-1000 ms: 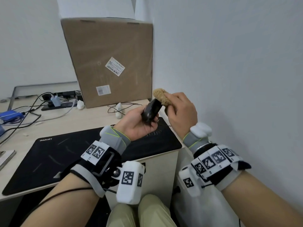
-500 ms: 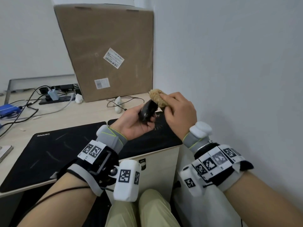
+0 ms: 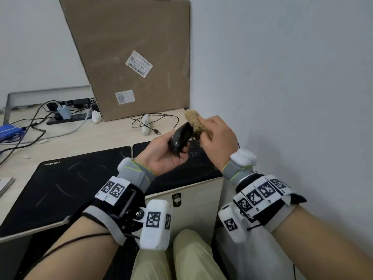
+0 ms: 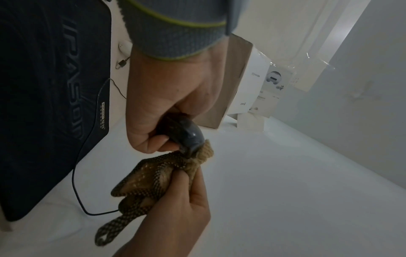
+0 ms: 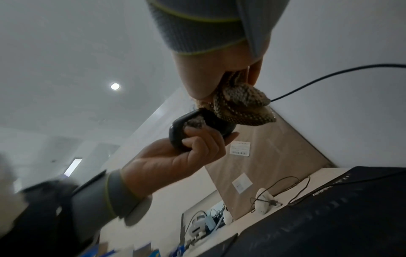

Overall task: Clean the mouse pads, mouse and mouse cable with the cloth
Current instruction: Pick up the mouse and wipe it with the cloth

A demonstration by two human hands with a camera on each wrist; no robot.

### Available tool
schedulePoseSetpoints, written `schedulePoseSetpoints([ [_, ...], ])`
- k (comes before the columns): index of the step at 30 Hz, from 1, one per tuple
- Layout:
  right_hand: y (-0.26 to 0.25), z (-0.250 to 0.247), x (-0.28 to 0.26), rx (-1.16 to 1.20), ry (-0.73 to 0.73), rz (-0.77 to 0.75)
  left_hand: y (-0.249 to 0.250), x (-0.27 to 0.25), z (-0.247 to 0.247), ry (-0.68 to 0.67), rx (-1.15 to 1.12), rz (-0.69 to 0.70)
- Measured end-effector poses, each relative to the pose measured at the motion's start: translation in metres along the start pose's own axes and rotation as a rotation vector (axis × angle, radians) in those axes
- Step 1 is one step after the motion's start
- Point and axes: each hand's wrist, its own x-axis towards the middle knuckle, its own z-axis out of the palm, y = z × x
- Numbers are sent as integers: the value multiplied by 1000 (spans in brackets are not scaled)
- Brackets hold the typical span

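My left hand (image 3: 165, 150) grips a black mouse (image 3: 180, 138), lifted above the right end of the desk. My right hand (image 3: 217, 138) holds a bunched tan cloth (image 3: 193, 120) and presses it against the mouse's front end. In the left wrist view the cloth (image 4: 153, 175) wraps the nose of the mouse (image 4: 186, 133), and the thin mouse cable (image 4: 79, 182) trails below it. Two black mouse pads lie on the desk: a large one (image 3: 66, 182) and a smaller one (image 3: 193, 166) under my hands.
A big cardboard box (image 3: 129, 57) leans against the wall behind the desk. A white device with a coiled thin cable (image 3: 145, 124) lies in front of it. Power strip and tangled cables (image 3: 50, 112) sit at back left. The wall (image 3: 282, 98) is close on the right.
Both hands with mouse and cloth stay together, drifting slightly left; the cloth has shifted a little along the mouse's front end.
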Motion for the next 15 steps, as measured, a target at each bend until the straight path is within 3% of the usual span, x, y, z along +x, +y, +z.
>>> schedulePoseSetpoints([
  [4,7,2,11,122,-92,209,-1,3,1,33,-8,16],
  [8,11,6,8,342,-67,348,-4,3,2,97,-22,58],
  [15,7,13,0,303,-53,233,-9,10,7,82,-283,98],
])
